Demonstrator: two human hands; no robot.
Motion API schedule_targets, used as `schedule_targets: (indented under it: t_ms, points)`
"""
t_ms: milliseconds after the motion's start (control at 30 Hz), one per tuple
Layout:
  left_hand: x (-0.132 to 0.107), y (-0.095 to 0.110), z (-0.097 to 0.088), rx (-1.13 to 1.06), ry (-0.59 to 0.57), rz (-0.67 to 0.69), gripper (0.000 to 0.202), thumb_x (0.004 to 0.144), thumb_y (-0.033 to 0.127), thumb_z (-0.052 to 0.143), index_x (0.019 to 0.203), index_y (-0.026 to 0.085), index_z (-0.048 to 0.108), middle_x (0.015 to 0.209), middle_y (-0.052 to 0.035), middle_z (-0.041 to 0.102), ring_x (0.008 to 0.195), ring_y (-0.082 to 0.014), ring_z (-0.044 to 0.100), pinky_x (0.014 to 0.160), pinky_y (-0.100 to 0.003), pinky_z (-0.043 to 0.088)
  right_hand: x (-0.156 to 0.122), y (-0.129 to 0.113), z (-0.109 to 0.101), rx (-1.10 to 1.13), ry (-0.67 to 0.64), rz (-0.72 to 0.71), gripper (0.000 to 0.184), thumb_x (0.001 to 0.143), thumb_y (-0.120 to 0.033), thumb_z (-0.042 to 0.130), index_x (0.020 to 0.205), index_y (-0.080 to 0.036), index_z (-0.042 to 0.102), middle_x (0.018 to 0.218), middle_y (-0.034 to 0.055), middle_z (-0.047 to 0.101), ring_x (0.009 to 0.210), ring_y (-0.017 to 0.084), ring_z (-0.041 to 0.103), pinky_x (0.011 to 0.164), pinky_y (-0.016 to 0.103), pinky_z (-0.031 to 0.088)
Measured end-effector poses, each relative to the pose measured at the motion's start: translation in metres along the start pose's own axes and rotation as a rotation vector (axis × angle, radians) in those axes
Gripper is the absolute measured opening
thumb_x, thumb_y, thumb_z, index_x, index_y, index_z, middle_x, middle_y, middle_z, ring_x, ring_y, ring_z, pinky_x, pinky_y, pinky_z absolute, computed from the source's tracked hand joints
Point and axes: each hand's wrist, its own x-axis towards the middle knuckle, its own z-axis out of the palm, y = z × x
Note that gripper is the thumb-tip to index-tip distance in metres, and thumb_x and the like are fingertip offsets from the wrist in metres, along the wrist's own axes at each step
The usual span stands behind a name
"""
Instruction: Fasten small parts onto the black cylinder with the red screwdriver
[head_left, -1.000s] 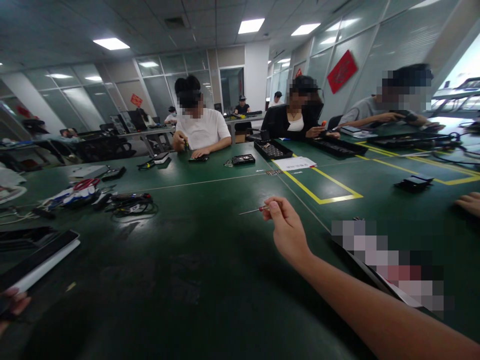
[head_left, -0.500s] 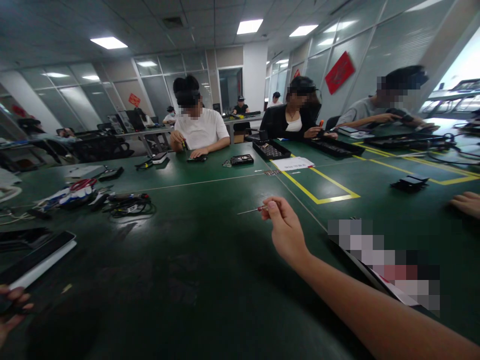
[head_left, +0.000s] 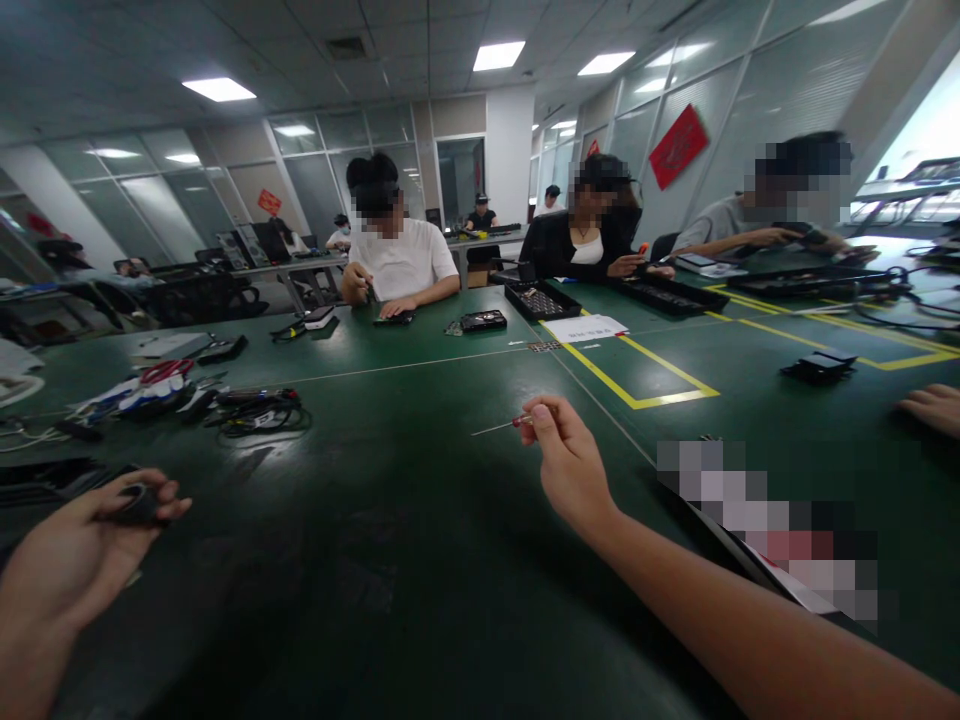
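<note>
My right hand [head_left: 566,460] pinches a small screwdriver [head_left: 491,430] above the middle of the table. Its thin metal shaft points left, and a bit of red handle shows at my fingertips. On the left side, my left hand [head_left: 82,560] has its fingers curled round a small dark, rounded object [head_left: 137,505]; what it is I cannot make out. That hand and forearm cover most of the black-and-white flat thing lying at the left edge.
Cables [head_left: 262,408] and gloves [head_left: 139,395] lie on the green table [head_left: 360,500] at left. A hard drive [head_left: 484,320] and black trays [head_left: 544,298] are farther back. A pixelated sheet lies beside my right forearm. Co-workers sit across; another person's hand [head_left: 934,405] rests at right.
My left hand has come in from the lower left edge, rightward and up, with the dark object in it. My right hand and the screwdriver have shifted slightly left.
</note>
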Motion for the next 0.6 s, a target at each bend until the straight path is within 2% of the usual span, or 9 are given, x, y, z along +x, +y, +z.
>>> schedule_targets:
  t_ms: [100, 167, 267, 367, 500, 600]
  points:
    - [-0.01, 0.006, 0.041, -0.111, -0.15, -0.104, 0.021, 0.068, 0.005, 0.043, 0.073, 0.016, 0.06, 0.061, 0.0012, 0.055, 0.06, -0.01, 0.048, 0.068, -0.025, 0.057, -0.001, -0.001, -0.001, -0.036, -0.04, 0.026, 0.033, 0.099, -0.052, 0.049, 0.096, -0.022, 0.063, 0.072, -0.0008, 0.061, 0.063, 0.016, 0.055, 0.062, 0.031, 0.045]
    - [-0.018, 0.007, 0.073, -0.107, -0.337, -0.066, 0.022, 0.067, 0.006, 0.043, 0.076, 0.016, 0.062, 0.064, 0.0008, 0.055, 0.06, -0.0106, 0.047, 0.069, -0.023, 0.055, -0.001, -0.002, -0.001, -0.064, -0.057, 0.033, 0.035, 0.099, -0.054, 0.051, 0.094, -0.022, 0.064, 0.066, -0.0026, 0.057, 0.059, 0.015, 0.053, 0.058, 0.03, 0.042]
    - [-0.029, 0.002, 0.122, -0.084, -0.574, 0.022, 0.02, 0.064, 0.012, 0.05, 0.079, 0.016, 0.062, 0.072, -0.0019, 0.057, 0.07, -0.0146, 0.054, 0.058, -0.021, 0.045, 0.0, -0.004, -0.002, -0.11, -0.065, 0.021, 0.038, 0.097, -0.056, 0.054, 0.089, -0.021, 0.066, 0.061, -0.0031, 0.056, 0.056, 0.015, 0.052, 0.055, 0.029, 0.039]
    - [-0.044, -0.007, 0.17, 0.002, -0.737, 0.188, 0.019, 0.064, 0.016, 0.051, 0.079, 0.015, 0.062, 0.074, -0.0026, 0.056, 0.066, -0.0149, 0.049, 0.06, -0.025, 0.042, 0.0, -0.006, -0.004, -0.177, -0.09, -0.002, 0.04, 0.094, -0.057, 0.057, 0.078, -0.021, 0.066, 0.064, -0.0012, 0.06, 0.058, 0.015, 0.054, 0.057, 0.029, 0.039]
    - [-0.067, -0.027, 0.224, 0.128, -0.808, 0.335, 0.021, 0.071, 0.021, 0.049, 0.086, 0.018, 0.062, 0.076, -0.0016, 0.057, 0.068, -0.0171, 0.05, 0.063, -0.028, 0.039, -0.001, -0.007, -0.006, -0.233, -0.108, -0.008, 0.041, 0.092, -0.055, 0.061, 0.07, -0.021, 0.062, 0.061, -0.0028, 0.058, 0.057, 0.014, 0.052, 0.058, 0.029, 0.038]
    - [-0.076, -0.046, 0.248, 0.214, -0.822, 0.443, 0.022, 0.077, 0.023, 0.044, 0.088, 0.02, 0.063, 0.08, -0.0022, 0.059, 0.075, -0.0193, 0.053, 0.068, -0.03, 0.039, -0.001, -0.007, -0.005, -0.257, -0.088, -0.004, 0.041, 0.091, -0.054, 0.063, 0.067, -0.022, 0.059, 0.058, -0.004, 0.053, 0.055, 0.014, 0.049, 0.056, 0.029, 0.037]
